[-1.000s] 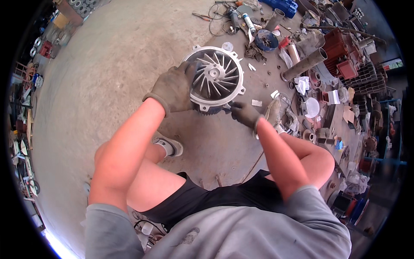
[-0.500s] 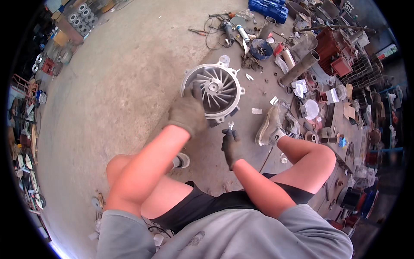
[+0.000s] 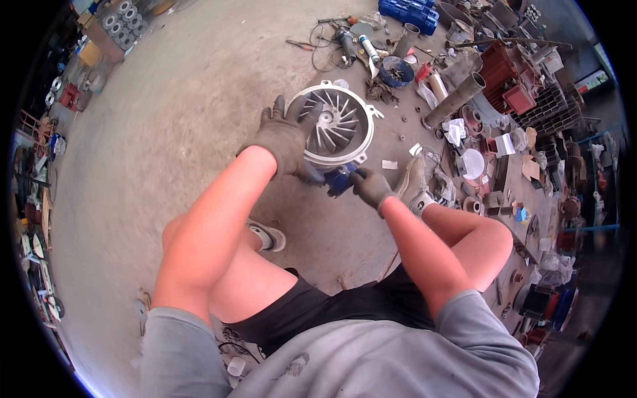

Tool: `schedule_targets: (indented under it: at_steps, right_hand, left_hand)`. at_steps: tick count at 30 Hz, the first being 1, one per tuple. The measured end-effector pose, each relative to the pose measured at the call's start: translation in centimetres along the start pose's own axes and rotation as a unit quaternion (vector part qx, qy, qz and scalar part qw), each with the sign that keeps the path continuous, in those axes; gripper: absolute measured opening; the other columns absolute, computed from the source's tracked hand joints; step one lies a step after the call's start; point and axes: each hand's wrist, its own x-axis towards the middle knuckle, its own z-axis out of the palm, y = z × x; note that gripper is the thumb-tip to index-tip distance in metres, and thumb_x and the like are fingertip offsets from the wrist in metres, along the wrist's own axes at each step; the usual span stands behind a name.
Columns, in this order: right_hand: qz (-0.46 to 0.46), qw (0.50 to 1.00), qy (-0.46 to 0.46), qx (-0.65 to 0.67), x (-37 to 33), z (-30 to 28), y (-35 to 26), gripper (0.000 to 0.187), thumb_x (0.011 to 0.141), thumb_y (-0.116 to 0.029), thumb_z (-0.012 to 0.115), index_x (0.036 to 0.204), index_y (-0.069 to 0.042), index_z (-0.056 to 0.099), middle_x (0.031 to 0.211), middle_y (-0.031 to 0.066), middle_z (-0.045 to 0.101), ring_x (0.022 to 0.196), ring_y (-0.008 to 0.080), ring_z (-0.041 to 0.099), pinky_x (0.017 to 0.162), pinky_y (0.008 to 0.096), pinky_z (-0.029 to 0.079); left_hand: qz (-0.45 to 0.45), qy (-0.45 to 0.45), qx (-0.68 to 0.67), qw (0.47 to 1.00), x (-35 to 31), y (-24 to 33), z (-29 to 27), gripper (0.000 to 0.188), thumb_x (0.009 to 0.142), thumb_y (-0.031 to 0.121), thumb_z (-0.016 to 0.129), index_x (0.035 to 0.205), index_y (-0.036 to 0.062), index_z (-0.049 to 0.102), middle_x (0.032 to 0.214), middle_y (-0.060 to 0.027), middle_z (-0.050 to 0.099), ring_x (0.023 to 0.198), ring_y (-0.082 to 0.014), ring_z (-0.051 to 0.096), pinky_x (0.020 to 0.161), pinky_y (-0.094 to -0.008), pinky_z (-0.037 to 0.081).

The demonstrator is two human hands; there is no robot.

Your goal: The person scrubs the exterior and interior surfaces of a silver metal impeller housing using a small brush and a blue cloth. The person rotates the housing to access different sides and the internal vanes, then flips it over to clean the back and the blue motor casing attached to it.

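1. Vaned metal housing: one, right of my left hand.
2. Left hand: grip wide, fingers spread at the left rim.
3. My right hand: curled, near-right side; grip's contents, I cannot tell.

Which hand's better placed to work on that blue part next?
Probably the right hand: it's by the blue part; the left hand is at the left side of the metal ring.

My grey-brown gloved left hand hides part of the left edge of the round silver metal housing, whether my grey-brown gloved right hand grips the blurred dark-blue part is unclear, and my view's top crops a ribbed blue case.
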Motion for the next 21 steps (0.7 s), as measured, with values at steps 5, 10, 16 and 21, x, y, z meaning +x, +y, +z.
schedule_targets:
  at_steps: [5, 10, 16, 21]
  right_hand:
    - [-0.062, 0.985, -0.051, -0.154, 1.3, -5.6, -2.2, 0.047, 0.106, -0.039, 0.065, 0.140, -0.008, 0.078, 0.121, 0.0180, 0.084, 0.115, 0.0337, 0.080, 0.104, 0.0463, 0.059]
    - [-0.171, 0.916, -0.133, -0.337, 8.9, -8.3, -0.1, 0.043, 0.097, -0.027, 0.074, 0.136, -0.008, 0.078, 0.133, 0.0183, 0.081, 0.125, 0.0362, 0.076, 0.107, 0.0475, 0.059]
    - [-0.307, 0.786, -0.272, -0.462, 11.1, -9.3, -5.8, 0.057, 0.085, -0.022, 0.088, 0.139, -0.008, 0.076, 0.141, 0.0213, 0.076, 0.127, 0.0362, 0.073, 0.112, 0.0449, 0.058]
    - [-0.364, 0.751, -0.208, -0.510, 12.0, -9.2, -5.5, 0.061, 0.091, -0.007, 0.077, 0.151, -0.012, 0.070, 0.151, 0.0149, 0.072, 0.132, 0.0324, 0.070, 0.119, 0.0432, 0.054]
  left_hand:
    - [-0.023, 0.059, -0.073, 0.995, -0.3, 1.4, 2.7, 0.146, 0.072, 0.073, 0.094, 0.182, 0.0114, 0.018, 0.181, -0.0281, 0.022, 0.163, -0.0623, 0.027, 0.132, -0.0577, 0.040]
    - [0.085, 0.061, -0.092, 0.990, -0.8, -0.9, 2.1, 0.142, 0.068, 0.063, 0.100, 0.178, 0.0095, 0.028, 0.169, -0.0274, 0.036, 0.154, -0.0494, 0.042, 0.132, -0.0559, 0.042]
    - [0.007, 0.115, 0.036, 0.993, 0.6, -0.8, 4.7, 0.116, 0.085, 0.042, 0.089, 0.180, 0.0150, 0.028, 0.162, -0.0213, 0.049, 0.143, -0.0423, 0.054, 0.116, -0.0525, 0.053]
    - [0.030, 0.158, 0.013, 0.987, 1.3, -0.8, 5.3, 0.113, 0.084, 0.046, 0.089, 0.178, 0.0145, 0.034, 0.161, -0.0195, 0.053, 0.139, -0.0418, 0.058, 0.114, -0.0525, 0.053]
